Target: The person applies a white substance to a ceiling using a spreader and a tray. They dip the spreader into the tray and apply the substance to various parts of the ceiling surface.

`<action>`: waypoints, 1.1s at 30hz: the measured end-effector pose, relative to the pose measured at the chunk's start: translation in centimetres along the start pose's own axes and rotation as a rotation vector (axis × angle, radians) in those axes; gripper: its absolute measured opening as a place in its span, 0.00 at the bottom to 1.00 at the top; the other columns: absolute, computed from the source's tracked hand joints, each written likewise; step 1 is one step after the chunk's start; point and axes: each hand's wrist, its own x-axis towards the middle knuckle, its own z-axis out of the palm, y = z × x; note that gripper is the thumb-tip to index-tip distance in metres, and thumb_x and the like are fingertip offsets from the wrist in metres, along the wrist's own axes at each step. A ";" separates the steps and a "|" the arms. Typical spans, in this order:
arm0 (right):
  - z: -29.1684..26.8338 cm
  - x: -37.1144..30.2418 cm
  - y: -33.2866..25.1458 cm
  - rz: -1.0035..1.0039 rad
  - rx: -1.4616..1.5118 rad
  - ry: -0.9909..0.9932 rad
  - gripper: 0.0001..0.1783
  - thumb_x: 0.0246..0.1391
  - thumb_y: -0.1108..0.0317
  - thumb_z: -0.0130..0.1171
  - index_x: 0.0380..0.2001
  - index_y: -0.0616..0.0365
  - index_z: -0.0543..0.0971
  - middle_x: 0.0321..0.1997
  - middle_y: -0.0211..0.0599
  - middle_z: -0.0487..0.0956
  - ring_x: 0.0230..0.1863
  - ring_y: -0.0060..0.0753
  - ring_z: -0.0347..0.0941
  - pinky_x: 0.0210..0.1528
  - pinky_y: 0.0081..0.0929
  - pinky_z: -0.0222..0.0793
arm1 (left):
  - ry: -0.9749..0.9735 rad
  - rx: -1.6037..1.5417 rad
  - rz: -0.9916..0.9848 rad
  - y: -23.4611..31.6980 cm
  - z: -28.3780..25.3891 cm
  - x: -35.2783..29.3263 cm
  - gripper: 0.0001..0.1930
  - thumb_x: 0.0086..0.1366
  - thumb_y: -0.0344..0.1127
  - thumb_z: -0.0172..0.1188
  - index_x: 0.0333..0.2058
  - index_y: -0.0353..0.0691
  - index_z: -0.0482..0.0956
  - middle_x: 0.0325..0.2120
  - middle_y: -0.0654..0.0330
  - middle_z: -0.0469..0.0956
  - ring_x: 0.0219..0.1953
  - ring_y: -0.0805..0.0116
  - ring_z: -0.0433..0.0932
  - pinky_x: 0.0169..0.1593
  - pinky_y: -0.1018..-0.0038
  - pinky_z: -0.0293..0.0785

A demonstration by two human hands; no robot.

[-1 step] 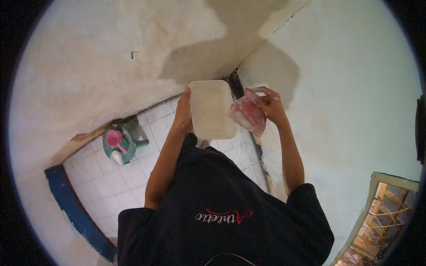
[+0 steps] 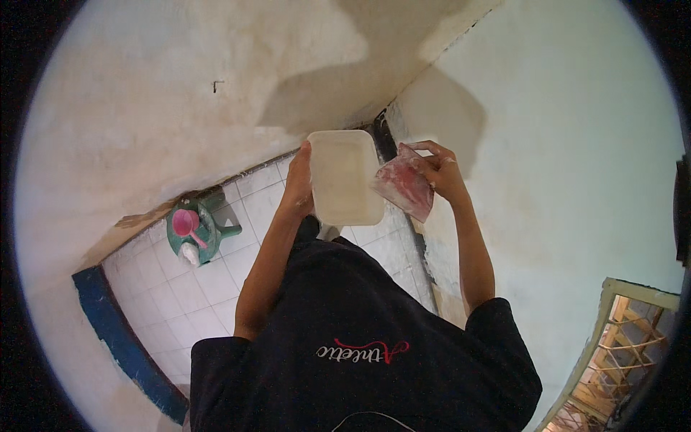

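Note:
My left hand (image 2: 299, 181) is closed on the left side of a cream-coloured rectangular plastic tub (image 2: 347, 180). Its pale inside faces up toward me, and I cannot make out how much lies in it. Just right of the tub, my right hand (image 2: 440, 171) pinches a flat red putty scraper (image 2: 404, 184) by its upper right part. White smears cover much of the scraper, and its left corner points at the tub's right side, close to the rim. Whitish residue marks the fingers of my right hand.
A green plastic stool (image 2: 227, 231) stands on the white tiled floor (image 2: 216, 277) at left, bearing a pink dipper (image 2: 186, 222) and a white lump (image 2: 190, 254). Two patchy walls meet ahead. A blue door frame (image 2: 119, 335) is lower left, a latticed window (image 2: 612, 345) lower right.

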 end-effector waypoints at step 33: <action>0.7 -5.0 7.6 -1.049 -0.808 0.049 0.24 0.44 0.82 0.52 0.50 0.63 0.74 0.57 0.46 0.73 0.60 0.47 0.69 0.62 0.44 0.66 | 0.046 -0.113 0.140 -4.6 -0.1 0.1 0.30 0.72 0.55 0.35 0.58 0.33 0.62 0.52 0.48 0.71 0.53 0.56 0.74 0.55 0.61 0.72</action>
